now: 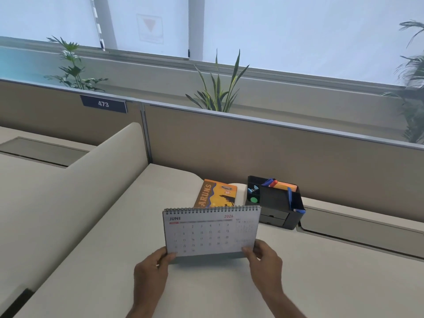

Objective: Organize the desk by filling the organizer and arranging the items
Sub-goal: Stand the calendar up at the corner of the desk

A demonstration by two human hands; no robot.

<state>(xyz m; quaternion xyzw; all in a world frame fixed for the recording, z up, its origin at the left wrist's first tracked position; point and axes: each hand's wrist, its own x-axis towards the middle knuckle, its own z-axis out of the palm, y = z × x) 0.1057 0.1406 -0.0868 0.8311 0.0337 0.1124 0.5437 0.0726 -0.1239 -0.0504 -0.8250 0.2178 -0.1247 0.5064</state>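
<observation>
Left grip (151, 269) bare; right grip (263, 260) bare, sleeveless forearms.

The desk calendar (211, 232) has matt white paper pages bound along the top by a thin metal wire spiral. Just behind the calendar, the orange notebook (215, 195) shows a smooth, slightly glossy card cover. To the right of the calendar, the black organizer (275, 203) looks like matt plastic. Under the calendar, the desk (91, 237) is a smooth, matt beige laminate. Behind the calendar, the partition (252, 148) appears covered in dull woven cloth with a metal top rail.
</observation>
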